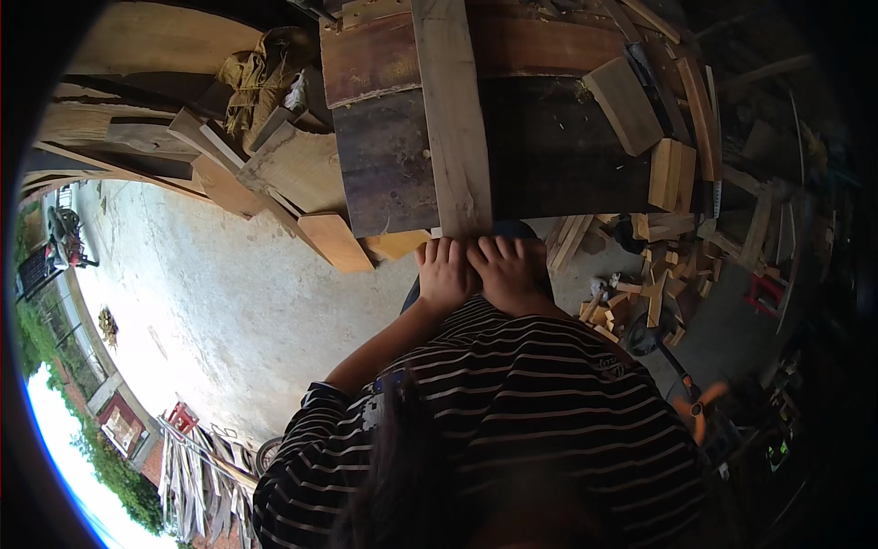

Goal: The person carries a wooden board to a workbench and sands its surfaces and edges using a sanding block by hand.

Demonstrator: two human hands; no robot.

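A long wooden plank (454, 110) runs away from me across the dark workbench top (562, 151). Its near end meets my two hands at the bench's front edge. My left hand (444, 271) has its fingers curled over that end, knuckles up. Close beside it, my right hand (506, 271) is curled over the same end from the right. The fingertips and thumbs are hidden from view. Wood blocks (624, 103) lie on the bench to the right, near a long handsaw-like tool (648, 75) that I cannot make out fully.
Boards (295, 171) lean and stack left of the bench, with a tan cloth sack (254, 89) on them. Wood offcuts (655, 281) are heaped on the concrete floor to the right, near a fan with orange blades (698, 410). A motorbike (65, 237) stands far left.
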